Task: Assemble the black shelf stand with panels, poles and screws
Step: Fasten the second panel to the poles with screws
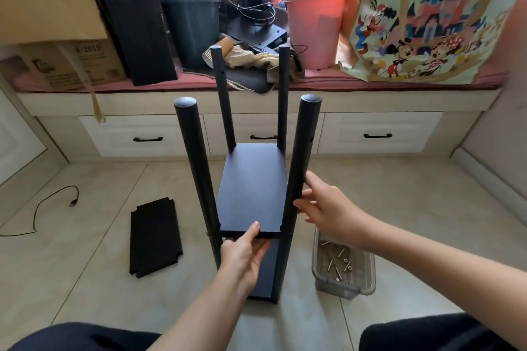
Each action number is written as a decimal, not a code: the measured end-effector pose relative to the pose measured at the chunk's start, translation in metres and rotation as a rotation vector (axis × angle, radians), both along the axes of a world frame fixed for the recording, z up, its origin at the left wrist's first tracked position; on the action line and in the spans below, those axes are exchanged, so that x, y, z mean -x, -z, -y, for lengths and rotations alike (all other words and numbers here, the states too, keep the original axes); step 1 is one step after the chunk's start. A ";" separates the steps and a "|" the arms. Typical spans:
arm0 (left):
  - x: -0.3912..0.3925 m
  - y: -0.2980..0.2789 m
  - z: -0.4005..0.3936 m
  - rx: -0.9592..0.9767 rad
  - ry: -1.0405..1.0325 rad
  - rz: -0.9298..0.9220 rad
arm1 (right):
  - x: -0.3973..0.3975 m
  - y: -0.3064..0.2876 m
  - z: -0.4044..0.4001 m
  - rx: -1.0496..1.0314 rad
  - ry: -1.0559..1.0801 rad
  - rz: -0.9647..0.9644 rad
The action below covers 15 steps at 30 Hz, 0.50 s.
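The black shelf stand [253, 194] stands upright on the tiled floor [413, 208] in the centre of the frame, with four poles rising from it: two near ones, at left [196, 168] and at right [299, 168], and two far ones behind them. An upper panel [253, 188] sits between the poles, and a lower panel [266, 271] shows beneath it.

The left hand [245, 253], in the lower centre, pinches the near edge of the upper panel, thumb on top and fingers curled underneath. The right hand [325, 208], right of centre, rests against the near right pole with its fingers loosely spread and only lightly bent; its fingertips touch the pole's side.

A spare panel [155, 238] with notched corners lies flat on the floor to the left of the stand. A clear plastic box [342, 265] holding screws [339, 261] sits on the floor just right of the stand, below the right wrist. A black cable [42, 208] trails across the floor at the left edge. Across the top of the frame runs a cushioned window bench [399, 80] with drawers [373, 134] underneath.
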State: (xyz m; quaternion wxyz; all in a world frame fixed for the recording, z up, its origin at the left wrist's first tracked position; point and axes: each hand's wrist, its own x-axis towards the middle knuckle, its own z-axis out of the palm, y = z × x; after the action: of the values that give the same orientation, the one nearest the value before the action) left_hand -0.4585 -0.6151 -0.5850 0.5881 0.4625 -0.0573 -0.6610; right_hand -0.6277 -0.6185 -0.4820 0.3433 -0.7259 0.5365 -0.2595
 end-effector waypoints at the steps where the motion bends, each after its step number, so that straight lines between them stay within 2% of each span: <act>1: 0.002 0.001 -0.001 0.006 0.008 -0.008 | 0.002 0.000 -0.002 0.001 0.001 0.008; 9: 0.011 0.010 -0.007 0.073 0.077 0.018 | 0.014 0.006 -0.002 -0.017 0.049 0.123; 15: 0.013 0.023 -0.005 0.182 0.212 0.136 | 0.013 0.017 -0.001 -0.073 0.051 0.062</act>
State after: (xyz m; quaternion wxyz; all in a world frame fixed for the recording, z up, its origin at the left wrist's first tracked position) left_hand -0.4712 -0.6103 -0.6081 0.5492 0.4425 -0.2052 -0.6786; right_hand -0.6411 -0.6176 -0.4987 0.3796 -0.6905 0.5530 -0.2708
